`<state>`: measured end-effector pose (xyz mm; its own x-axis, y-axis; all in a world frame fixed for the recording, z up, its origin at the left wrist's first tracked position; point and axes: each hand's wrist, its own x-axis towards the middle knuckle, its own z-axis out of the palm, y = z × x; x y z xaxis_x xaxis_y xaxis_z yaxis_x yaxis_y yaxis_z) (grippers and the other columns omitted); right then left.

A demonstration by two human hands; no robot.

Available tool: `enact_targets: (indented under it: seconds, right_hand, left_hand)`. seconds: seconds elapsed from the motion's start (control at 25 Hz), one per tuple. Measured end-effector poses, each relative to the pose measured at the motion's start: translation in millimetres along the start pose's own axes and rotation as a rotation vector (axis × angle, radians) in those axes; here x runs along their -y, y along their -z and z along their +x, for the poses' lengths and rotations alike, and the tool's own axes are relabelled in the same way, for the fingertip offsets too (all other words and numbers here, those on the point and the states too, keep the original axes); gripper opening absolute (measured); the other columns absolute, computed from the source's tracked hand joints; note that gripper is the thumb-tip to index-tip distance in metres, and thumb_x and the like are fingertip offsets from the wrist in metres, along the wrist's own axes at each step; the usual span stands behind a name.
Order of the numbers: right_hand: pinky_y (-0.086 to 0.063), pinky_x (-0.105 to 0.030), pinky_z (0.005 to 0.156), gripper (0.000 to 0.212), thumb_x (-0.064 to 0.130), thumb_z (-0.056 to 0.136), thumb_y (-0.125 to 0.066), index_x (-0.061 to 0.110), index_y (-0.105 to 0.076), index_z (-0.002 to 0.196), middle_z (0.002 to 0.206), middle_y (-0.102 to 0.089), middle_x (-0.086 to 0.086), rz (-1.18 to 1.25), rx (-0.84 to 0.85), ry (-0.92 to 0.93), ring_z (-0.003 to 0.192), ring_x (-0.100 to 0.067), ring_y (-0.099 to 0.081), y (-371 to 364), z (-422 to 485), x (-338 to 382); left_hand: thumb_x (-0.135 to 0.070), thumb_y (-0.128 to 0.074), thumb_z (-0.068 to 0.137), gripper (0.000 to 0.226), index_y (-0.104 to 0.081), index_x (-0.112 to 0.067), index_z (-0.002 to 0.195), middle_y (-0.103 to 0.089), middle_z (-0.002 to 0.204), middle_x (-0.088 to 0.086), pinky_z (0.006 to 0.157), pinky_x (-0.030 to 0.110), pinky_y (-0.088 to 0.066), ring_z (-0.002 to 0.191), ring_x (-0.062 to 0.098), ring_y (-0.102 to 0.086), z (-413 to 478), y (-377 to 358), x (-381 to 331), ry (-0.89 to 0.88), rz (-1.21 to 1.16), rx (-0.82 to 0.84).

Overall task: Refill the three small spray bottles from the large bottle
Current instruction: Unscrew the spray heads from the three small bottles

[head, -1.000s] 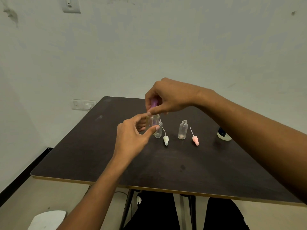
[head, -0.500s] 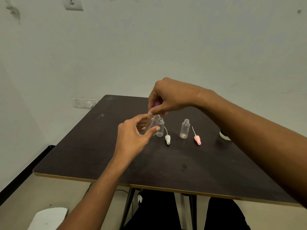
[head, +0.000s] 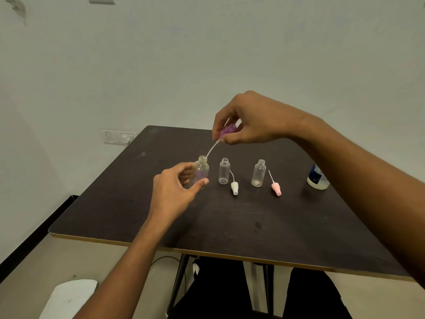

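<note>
1. Steadies the left small bottle [head: 202,172] upright, left hand [head: 174,194] curled round it.
2. Pinches its purple cap [head: 227,130] in the right hand [head: 255,120], tube [head: 212,148] at the neck [head: 202,159], to open it.
3. Leaves the large bottle [head: 316,179] far right.

Toward 6 o'clock the counter [head: 253,226] lies open between the left forearm [head: 128,256] and right forearm [head: 379,192]. At 12 the middle bottle [head: 224,172] and right bottle [head: 259,173] stand apart, with a white sprayer [head: 234,188] and pink sprayer [head: 276,189] lying at each one's 5 o'clock. The left hand [head: 172,194] walls the left bottle [head: 203,168] at 11. The right hand [head: 255,118] holds the purple sprayer [head: 227,131], whose tube reaches that bottle's mouth. The right forearm screens the large bottle [head: 316,178] at 2.
</note>
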<state>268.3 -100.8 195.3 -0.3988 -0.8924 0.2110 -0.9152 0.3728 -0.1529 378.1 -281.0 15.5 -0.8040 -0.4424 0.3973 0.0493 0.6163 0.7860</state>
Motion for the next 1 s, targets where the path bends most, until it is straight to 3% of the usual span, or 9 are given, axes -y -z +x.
enact_targets:
  seconds: [0.2,0.28,0.4,0.6,0.8,1.0]
  right_hand:
    - [-0.060,-0.023,0.082,0.015,0.020,0.088,-0.076,0.033,-0.080,0.095,0.093,-0.076,0.019,0.083,-0.078,-0.061,0.091,-0.001,-0.074,-18.6,-9.5,-13.2]
    - [-0.059,-0.019,0.079,0.011,0.020,0.088,-0.078,0.030,-0.079,0.093,0.091,-0.077,0.016,0.118,-0.101,-0.105,0.087,0.000,-0.074,-29.5,-12.7,-16.8]
    - [-0.058,-0.017,0.074,0.007,0.017,0.086,-0.082,0.023,-0.079,0.089,0.081,-0.077,0.013,0.187,-0.143,-0.193,0.078,0.002,-0.074,-45.2,-17.2,-18.1]
    - [-0.063,-0.029,0.080,0.010,0.022,0.080,-0.087,0.022,-0.077,0.079,0.066,-0.075,0.009,0.248,-0.180,-0.401,0.071,-0.002,-0.074,-91.9,-19.8,-20.6]
    - [-0.063,-0.030,0.078,0.015,0.025,0.079,-0.086,0.021,-0.073,0.072,0.057,-0.072,0.011,0.242,-0.160,-0.537,0.064,0.002,-0.072,-157.1,-3.0,-21.9]
    - [-0.060,-0.032,0.077,0.017,0.026,0.076,-0.086,0.022,-0.070,0.071,0.075,-0.071,0.004,0.189,-0.219,-0.635,0.081,-0.017,-0.072,-204.4,19.0,-18.3]
  left_hand:
    - [-0.037,-0.092,0.076,0.053,-0.073,-0.024,0.123,-0.077,0.109,-0.010,0.092,0.019,-0.058,0.097,-0.003,-0.071,-0.6,3.6,17.3,0.038,0.011,0.014]
    - [-0.036,-0.092,0.076,0.052,-0.073,-0.024,0.123,-0.076,0.108,-0.011,0.089,0.015,-0.056,0.096,-0.004,-0.070,-1.4,3.9,21.2,0.049,0.005,0.016]
    - [-0.034,-0.092,0.077,0.052,-0.072,-0.024,0.123,-0.076,0.110,-0.011,0.092,0.020,-0.058,0.099,-0.002,-0.071,-1.4,3.8,26.9,0.065,-0.029,0.008]
    - [-0.028,-0.090,0.080,0.052,-0.068,-0.025,0.127,-0.075,0.116,-0.009,0.096,0.026,-0.059,0.105,0.002,-0.071,11.5,-0.1,37.8,0.100,-0.102,0.016]
    - [-0.026,-0.092,0.078,0.050,-0.070,-0.023,0.123,-0.077,0.115,-0.006,0.097,0.028,-0.059,0.105,0.003,-0.072,37.7,-14.3,49.6,0.134,-0.114,0.038]
    - [-0.023,-0.092,0.078,0.049,-0.069,-0.019,0.121,-0.078,0.112,-0.004,0.096,0.028,-0.059,0.100,0.005,-0.074,58.8,-29.7,62.4,0.162,-0.063,0.107]
